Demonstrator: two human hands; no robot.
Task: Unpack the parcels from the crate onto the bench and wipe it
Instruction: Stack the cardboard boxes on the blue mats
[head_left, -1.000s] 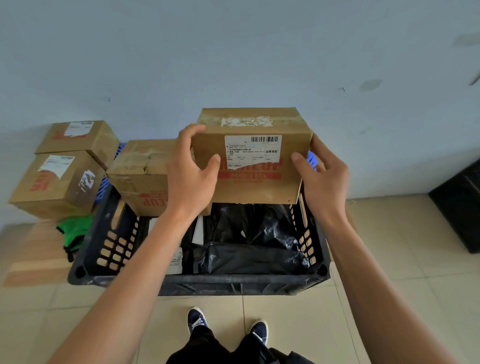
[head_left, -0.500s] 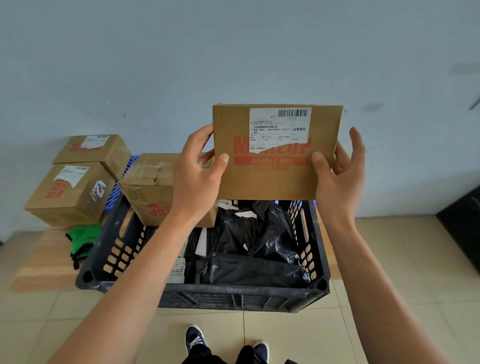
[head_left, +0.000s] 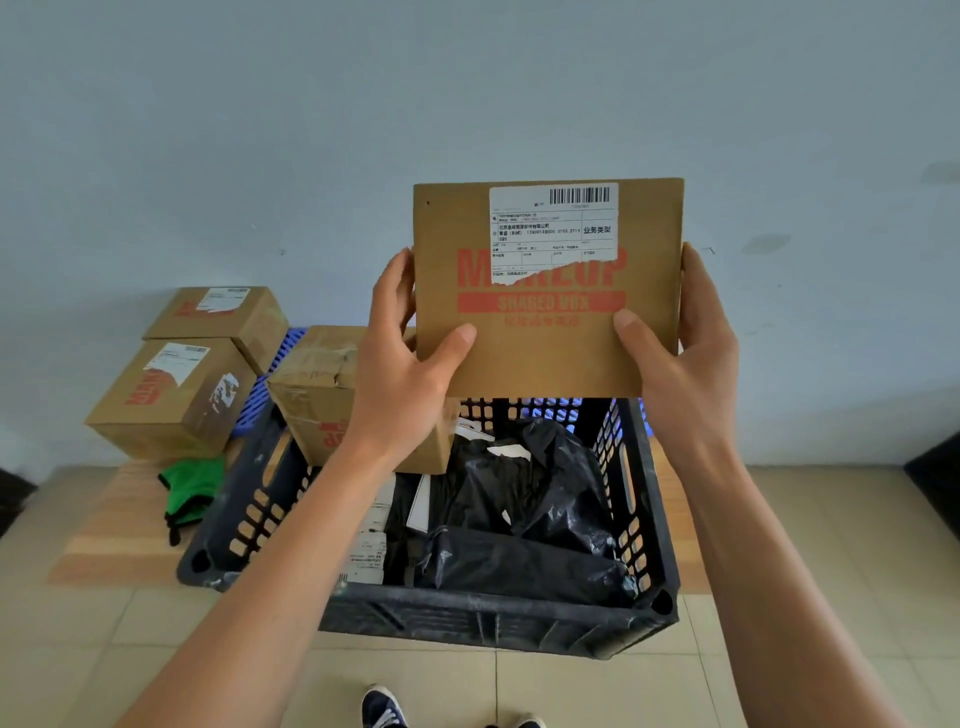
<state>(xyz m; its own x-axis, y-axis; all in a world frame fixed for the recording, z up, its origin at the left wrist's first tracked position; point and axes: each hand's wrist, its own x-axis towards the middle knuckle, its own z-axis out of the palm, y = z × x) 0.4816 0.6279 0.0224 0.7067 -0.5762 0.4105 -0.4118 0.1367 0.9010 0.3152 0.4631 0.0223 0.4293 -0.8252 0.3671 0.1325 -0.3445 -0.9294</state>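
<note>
I hold a brown cardboard box (head_left: 545, 343) with red print and a torn white shipping label up above the black plastic crate (head_left: 493, 618). My left hand (head_left: 400, 374) grips its left edge, thumb on the front face. My right hand (head_left: 685, 364) grips its right edge the same way. Inside the crate lie black plastic parcels (head_left: 524, 519) and a flat white-labelled packet (head_left: 369, 551). Another taped cardboard box (head_left: 317, 395) rests at the crate's back left corner, partly hidden by my left arm. The crate stands on a low wooden bench (head_left: 119, 525).
Two more cardboard boxes (head_left: 176, 395) stand on the bench's left end against the pale wall. A green cloth (head_left: 189, 491) lies in front of them. A blue slatted item (head_left: 260, 379) shows behind the crate. A dark object (head_left: 935, 478) sits at the right edge on the tiled floor.
Both hands have lifted the box higher above the crate and tipped it so its labelled face points at me. The view has tilted up a little.
</note>
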